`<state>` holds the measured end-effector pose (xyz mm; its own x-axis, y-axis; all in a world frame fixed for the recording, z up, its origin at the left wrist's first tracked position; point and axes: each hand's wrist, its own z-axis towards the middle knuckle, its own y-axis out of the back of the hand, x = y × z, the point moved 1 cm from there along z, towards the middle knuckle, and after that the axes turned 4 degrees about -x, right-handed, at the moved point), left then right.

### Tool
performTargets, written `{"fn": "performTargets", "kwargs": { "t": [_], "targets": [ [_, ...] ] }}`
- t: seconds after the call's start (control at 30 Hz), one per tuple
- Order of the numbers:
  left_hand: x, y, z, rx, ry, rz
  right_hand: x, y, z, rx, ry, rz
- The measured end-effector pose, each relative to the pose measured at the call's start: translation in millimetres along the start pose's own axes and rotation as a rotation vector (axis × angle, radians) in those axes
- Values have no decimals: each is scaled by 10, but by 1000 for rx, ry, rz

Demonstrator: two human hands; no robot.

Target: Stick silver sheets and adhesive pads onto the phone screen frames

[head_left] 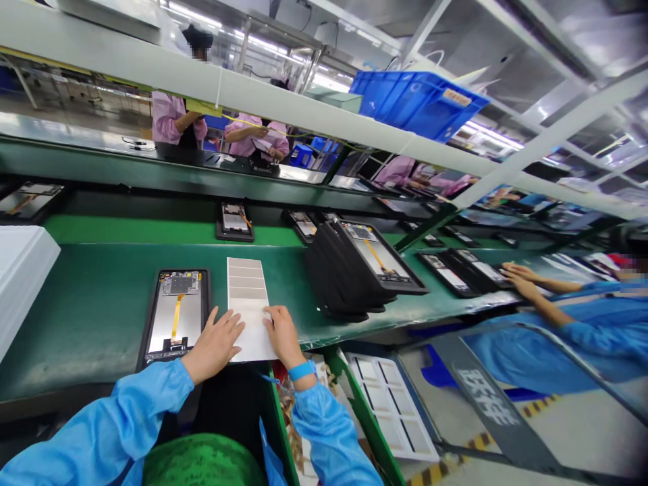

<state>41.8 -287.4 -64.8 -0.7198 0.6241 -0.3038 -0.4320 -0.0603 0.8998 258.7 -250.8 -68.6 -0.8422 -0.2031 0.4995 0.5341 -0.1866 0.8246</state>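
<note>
A white sheet with grey rectangular adhesive strips (246, 278) lies on the green bench in front of me. My left hand (215, 343) rests at its lower left edge, fingers spread and nothing gripped. At the right edge of the sheet, my right hand (283, 335) has its fingers bent and pinched on the border; a blue band circles that wrist. To the left of my left hand lies an opened tablet (167, 314) in a black tray, its circuit board and yellow ribbon cable exposed. The fingertips partly cover the lower part of the sheet.
A stack of black trays (337, 273) topped by an opened tablet stands to the right. More tablets (235, 220) sit on the green conveyor behind. A white block (23, 277) is at the left. Below the bench is a green bin (360, 418). A co-worker's hands (524, 278) are far right.
</note>
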Motion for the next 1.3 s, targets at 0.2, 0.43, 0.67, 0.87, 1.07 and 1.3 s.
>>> {"fn": "performTargets", "kwargs": {
  "t": [0.2,0.43,0.67,0.87,1.07,1.3],
  "targets": [
    [-12,14,-29,1,9,2,115,107,-123,-93,120,79],
    [-37,41,37,23,24,-2,429,561,73,-121,-60,422],
    [2,564,-364,-133,50,-42,1289,32,664,257,125,616],
    [597,846,-921,-262,302,68,1656,-805,936,378,221,530],
    [971,781,-954,-289,360,156,1746,-1184,1075,384,200,434],
    [1072,749,-888,-297,351,156,1748,-1287,1114,383,183,340]
  ]
}}
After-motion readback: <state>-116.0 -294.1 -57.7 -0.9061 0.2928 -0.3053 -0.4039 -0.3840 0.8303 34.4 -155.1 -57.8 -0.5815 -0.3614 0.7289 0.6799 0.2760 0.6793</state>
